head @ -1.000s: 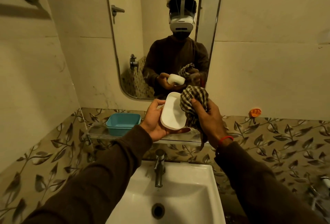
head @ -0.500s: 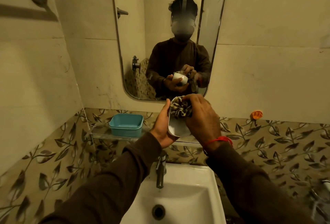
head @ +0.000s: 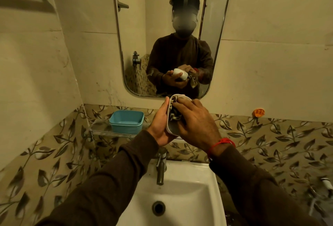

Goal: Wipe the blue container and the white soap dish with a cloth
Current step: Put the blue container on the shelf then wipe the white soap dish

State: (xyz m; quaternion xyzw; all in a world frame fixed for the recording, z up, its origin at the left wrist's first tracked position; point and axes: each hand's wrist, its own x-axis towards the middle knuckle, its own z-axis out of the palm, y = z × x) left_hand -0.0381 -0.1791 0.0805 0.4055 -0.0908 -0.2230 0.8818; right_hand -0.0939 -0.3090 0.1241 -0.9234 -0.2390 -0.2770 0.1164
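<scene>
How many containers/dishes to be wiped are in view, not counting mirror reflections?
2. The blue container sits on the glass shelf left of the hands. The white soap dish is held in the left hand above the faucet. None seem hidden.

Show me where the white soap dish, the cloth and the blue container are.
white soap dish (head: 172, 130): head view, lower inner wall.
cloth (head: 174, 114): head view, bunched middle.
blue container (head: 126, 126): head view, front wall.

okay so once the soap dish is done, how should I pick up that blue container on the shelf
Take the blue container by its short end walls, coming from above and in front. It sits upright and open-topped on the glass shelf, its rim free all round; the near side is unobstructed, the wall stands close behind.
</scene>
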